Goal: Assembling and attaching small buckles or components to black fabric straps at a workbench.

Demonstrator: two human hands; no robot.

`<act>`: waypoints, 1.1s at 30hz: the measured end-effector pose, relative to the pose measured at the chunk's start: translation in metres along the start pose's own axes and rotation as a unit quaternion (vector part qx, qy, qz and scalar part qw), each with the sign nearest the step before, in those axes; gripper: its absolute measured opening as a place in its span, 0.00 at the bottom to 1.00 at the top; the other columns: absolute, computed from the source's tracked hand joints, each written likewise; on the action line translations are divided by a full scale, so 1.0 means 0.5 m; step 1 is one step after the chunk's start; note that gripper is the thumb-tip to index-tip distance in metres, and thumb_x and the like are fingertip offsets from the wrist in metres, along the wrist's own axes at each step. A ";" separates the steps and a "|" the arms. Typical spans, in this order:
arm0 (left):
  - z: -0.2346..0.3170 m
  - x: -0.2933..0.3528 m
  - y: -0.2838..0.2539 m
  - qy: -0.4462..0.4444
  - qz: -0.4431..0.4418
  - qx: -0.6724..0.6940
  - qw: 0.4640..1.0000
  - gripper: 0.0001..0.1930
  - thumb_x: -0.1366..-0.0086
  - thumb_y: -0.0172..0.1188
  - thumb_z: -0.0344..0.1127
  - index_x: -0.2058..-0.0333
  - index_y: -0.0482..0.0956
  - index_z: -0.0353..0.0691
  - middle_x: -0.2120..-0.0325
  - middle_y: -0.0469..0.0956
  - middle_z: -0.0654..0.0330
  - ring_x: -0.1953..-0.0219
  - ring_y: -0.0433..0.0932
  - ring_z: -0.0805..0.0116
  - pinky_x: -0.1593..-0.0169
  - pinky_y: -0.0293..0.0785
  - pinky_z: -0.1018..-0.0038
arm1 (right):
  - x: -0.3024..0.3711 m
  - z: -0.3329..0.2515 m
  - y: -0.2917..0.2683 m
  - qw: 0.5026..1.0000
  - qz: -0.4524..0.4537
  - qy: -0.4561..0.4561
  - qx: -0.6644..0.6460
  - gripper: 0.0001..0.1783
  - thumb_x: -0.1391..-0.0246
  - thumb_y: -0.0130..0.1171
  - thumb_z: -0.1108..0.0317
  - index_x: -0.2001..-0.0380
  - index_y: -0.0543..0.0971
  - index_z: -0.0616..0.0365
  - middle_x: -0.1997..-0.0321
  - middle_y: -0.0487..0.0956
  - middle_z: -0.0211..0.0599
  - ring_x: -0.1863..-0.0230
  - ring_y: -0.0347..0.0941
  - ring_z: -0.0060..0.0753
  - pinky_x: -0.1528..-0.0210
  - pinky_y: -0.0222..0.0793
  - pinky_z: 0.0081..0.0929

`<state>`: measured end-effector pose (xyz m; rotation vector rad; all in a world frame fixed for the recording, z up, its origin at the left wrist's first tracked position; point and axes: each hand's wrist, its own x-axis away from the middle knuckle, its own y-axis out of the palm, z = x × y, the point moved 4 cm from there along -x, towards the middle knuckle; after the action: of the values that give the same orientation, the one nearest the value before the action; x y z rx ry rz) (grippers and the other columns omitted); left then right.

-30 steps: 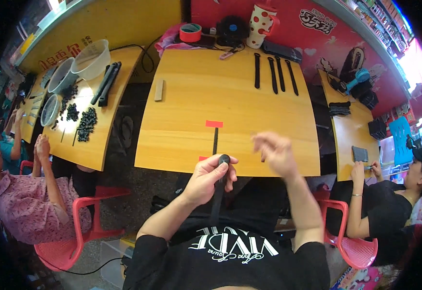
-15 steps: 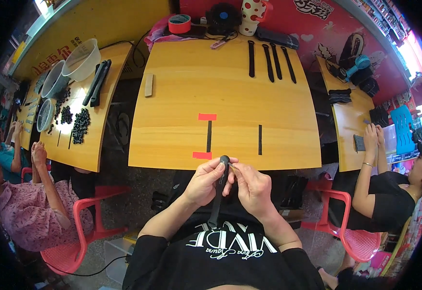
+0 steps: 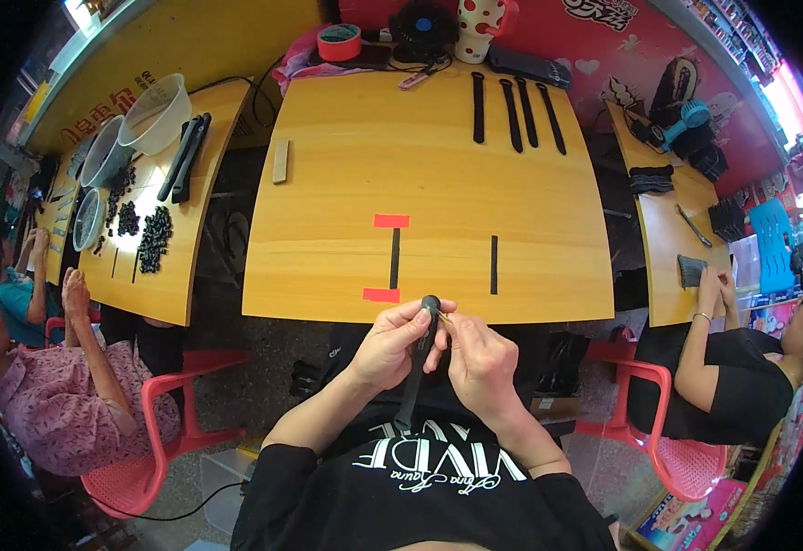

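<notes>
Just off the near edge of the table [image 3: 328, 257], my left hand [image 3: 389, 345] is closed round a black strap [image 3: 411, 395]. Its rounded end points up between thumb and fingers, and its tail hangs over my shirt. Close beside it, my right hand [image 3: 482, 360] is closed in a pinch at the strap's upper end. Something thin and light-coloured shows at the right fingertips, too small to name. Beyond my hands, two red tape pieces [image 3: 391, 221] lie at the ends of a dark strip [image 3: 395, 259], with another dark strip [image 3: 494, 265] to its right.
Several black straps [image 3: 515, 115] lie at the far right. A tan block [image 3: 280, 162] is at left; red tape roll [image 3: 340, 43], fan [image 3: 422, 35] and dotted cup [image 3: 475, 32] stand behind. Side tables hold tubs [image 3: 156, 115] and small black parts [image 3: 155, 241]; people work at both.
My left hand keeps its hold on the strap. The right hand has shifted very slightly at the strap's end. On the right table, a dark tool-like thing now lies beyond the co-worker's hands.
</notes>
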<state>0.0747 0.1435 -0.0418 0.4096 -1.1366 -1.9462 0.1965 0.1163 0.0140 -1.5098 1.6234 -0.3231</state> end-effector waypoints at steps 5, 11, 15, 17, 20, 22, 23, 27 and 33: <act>0.001 -0.002 -0.001 0.000 0.004 -0.017 1.000 0.17 0.27 0.43 0.38 0.48 0.71 0.33 0.72 0.76 0.58 0.78 0.74 0.72 0.73 0.71 0.81 | -0.008 -0.006 -0.005 1.000 0.004 0.000 -0.008 0.13 0.57 0.59 0.80 0.64 0.76 0.61 0.77 0.75 0.36 0.78 0.76 0.38 0.80 0.69 0.30; 0.003 -0.003 0.004 -0.003 0.006 -0.009 1.000 0.17 0.27 0.43 0.38 0.48 0.71 0.34 0.73 0.76 0.59 0.79 0.74 0.72 0.73 0.70 0.80 | -0.014 -0.014 -0.012 1.000 0.005 0.006 -0.009 0.12 0.54 0.55 0.86 0.64 0.76 0.64 0.78 0.76 0.38 0.78 0.77 0.37 0.78 0.71 0.29; 0.004 -0.005 0.008 -0.003 0.002 -0.002 1.000 0.17 0.27 0.43 0.38 0.48 0.71 0.34 0.73 0.76 0.59 0.78 0.74 0.72 0.73 0.70 0.81 | -0.012 -0.007 -0.009 1.000 0.006 0.015 -0.015 0.12 0.56 0.57 0.83 0.64 0.76 0.62 0.78 0.76 0.37 0.78 0.77 0.38 0.79 0.70 0.30; 0.002 -0.005 0.005 -0.001 0.000 0.001 1.000 0.17 0.27 0.43 0.38 0.48 0.71 0.34 0.73 0.76 0.59 0.78 0.74 0.73 0.73 0.70 0.81 | -0.012 -0.008 -0.010 1.000 0.012 0.006 -0.006 0.12 0.57 0.59 0.80 0.65 0.76 0.60 0.79 0.75 0.36 0.78 0.76 0.38 0.80 0.69 0.31; 0.004 -0.005 0.007 0.006 0.004 -0.017 1.000 0.17 0.27 0.44 0.38 0.48 0.71 0.34 0.73 0.76 0.59 0.78 0.74 0.73 0.74 0.70 0.82 | -0.013 -0.009 -0.011 1.000 0.014 0.003 0.013 0.13 0.57 0.59 0.80 0.64 0.76 0.60 0.78 0.75 0.37 0.77 0.77 0.38 0.80 0.69 0.31; 0.005 -0.004 0.003 0.008 0.009 -0.040 0.999 0.16 0.27 0.44 0.38 0.49 0.72 0.34 0.73 0.76 0.60 0.79 0.73 0.74 0.74 0.70 0.82 | -0.012 -0.006 -0.012 1.000 0.018 -0.014 0.018 0.14 0.59 0.58 0.80 0.65 0.76 0.60 0.77 0.75 0.37 0.77 0.76 0.39 0.78 0.70 0.31; 0.006 -0.002 -0.001 0.010 0.015 -0.062 0.998 0.16 0.27 0.44 0.38 0.49 0.72 0.34 0.73 0.76 0.60 0.79 0.73 0.74 0.75 0.69 0.82 | -0.013 -0.006 -0.016 1.000 0.018 -0.014 0.017 0.14 0.59 0.58 0.80 0.65 0.76 0.60 0.77 0.75 0.37 0.77 0.76 0.39 0.78 0.70 0.31; 0.020 0.002 -0.005 0.004 0.013 -0.118 0.993 0.15 0.27 0.44 0.36 0.51 0.74 0.36 0.75 0.75 0.61 0.81 0.69 0.78 0.78 0.65 0.84 | -0.022 -0.002 -0.026 0.997 -0.047 -0.052 0.037 0.14 0.61 0.57 0.80 0.66 0.75 0.61 0.78 0.73 0.39 0.77 0.75 0.40 0.77 0.70 0.31; 0.044 0.013 0.004 0.004 0.057 -0.341 0.938 0.11 0.28 0.46 0.35 0.61 0.77 0.36 0.81 0.72 0.66 0.85 0.63 0.83 0.81 0.60 0.85 | -0.018 0.017 -0.017 0.994 -0.064 -0.085 -0.004 0.14 0.62 0.57 0.81 0.66 0.75 0.63 0.77 0.73 0.40 0.76 0.75 0.41 0.77 0.69 0.32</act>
<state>0.0578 0.1505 -0.0275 -0.0248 -0.4069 -2.0811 0.2074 0.1254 0.0183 -1.6062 1.3993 -0.2521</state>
